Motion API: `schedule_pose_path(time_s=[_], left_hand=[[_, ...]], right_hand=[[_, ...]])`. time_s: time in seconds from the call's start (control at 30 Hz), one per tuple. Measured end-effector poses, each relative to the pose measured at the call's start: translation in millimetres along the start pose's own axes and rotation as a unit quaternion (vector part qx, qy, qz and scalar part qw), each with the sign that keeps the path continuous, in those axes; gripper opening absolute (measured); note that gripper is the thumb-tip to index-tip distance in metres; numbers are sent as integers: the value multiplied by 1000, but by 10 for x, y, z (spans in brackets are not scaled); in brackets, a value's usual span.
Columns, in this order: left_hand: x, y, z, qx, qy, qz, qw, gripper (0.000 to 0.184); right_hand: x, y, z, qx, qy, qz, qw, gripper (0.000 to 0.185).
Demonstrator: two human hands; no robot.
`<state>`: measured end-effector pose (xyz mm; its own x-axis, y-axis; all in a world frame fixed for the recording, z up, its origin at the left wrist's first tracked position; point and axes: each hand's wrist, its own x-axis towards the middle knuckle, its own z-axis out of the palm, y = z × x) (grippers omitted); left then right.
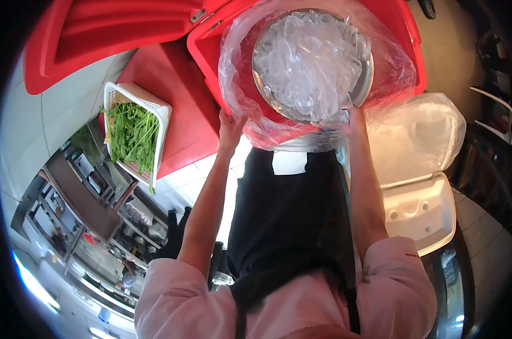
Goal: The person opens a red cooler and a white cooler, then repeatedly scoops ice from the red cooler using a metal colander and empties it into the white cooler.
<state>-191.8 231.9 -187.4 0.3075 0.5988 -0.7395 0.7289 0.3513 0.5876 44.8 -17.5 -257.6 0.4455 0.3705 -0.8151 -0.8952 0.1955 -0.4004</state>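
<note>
A round metal bowl (259, 85) heaped with ice (309, 62) is over the open red cooler (411, 34). A clear plastic bag (233, 68) lines the cooler and spreads around the bowl. My right hand (354, 117) grips the bowl's near right rim, its fingers partly hidden. At the cooler's near left edge, my left hand (231, 127) is closed on the bag's border, apart from the bowl.
Left of the cooler, a white plastic basket (166, 121) of green leafy stems (131, 135) rests on a red surface (179, 113). An open white foam box (436, 198) stands to the right. The cooler's raised red lid (114, 28) is at the upper left.
</note>
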Motion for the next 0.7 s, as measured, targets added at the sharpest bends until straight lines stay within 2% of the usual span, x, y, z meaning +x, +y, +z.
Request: schedule_pose_path(time_s=[0.1, 0.23, 0.27, 0.3, 0.4, 0.5, 0.53, 0.6, 0.63, 0.67, 0.7], left_hand=[[-16, -18, 5, 1, -16, 8, 1000, 82], [224, -320, -52, 44, -45, 98, 993, 78], [243, -244, -86, 77, -31, 44, 996, 75], [286, -253, -116, 89, -1, 68, 994, 74], [327, 11, -188, 152, 61, 126, 978, 70], [670, -47, -436, 169, 33, 202, 964, 73], [801, -138, -505, 160, 22, 226, 961, 74], [783, -22, -371, 141, 4, 196, 970, 75], [697, 218, -355, 134, 0, 142, 981, 76], [645, 274, -317, 119, 2, 128, 985, 75], [597, 309, -303, 107, 8, 115, 988, 75]], right_hand=[[-448, -54, 158, -27, 31, -53, 998, 51], [-843, 78, -256, 93, 45, -37, 994, 48], [-1040, 22, -304, 137, 45, -40, 989, 50], [-1276, 14, -381, 185, 49, -43, 981, 53], [-1881, 54, -820, 233, 108, -142, 956, 49], [-2531, 74, -1571, 97, 210, -151, 961, 45], [-2764, 56, -1705, 40, 276, -156, 947, 43], [-3136, 55, -2293, 83, 332, -131, 930, 44], [-3228, 43, -2483, 104, 351, -114, 924, 45], [-3139, -149, -2370, 77, 356, -156, 918, 50], [-2995, -373, -2346, -23, 331, -165, 929, 41]])
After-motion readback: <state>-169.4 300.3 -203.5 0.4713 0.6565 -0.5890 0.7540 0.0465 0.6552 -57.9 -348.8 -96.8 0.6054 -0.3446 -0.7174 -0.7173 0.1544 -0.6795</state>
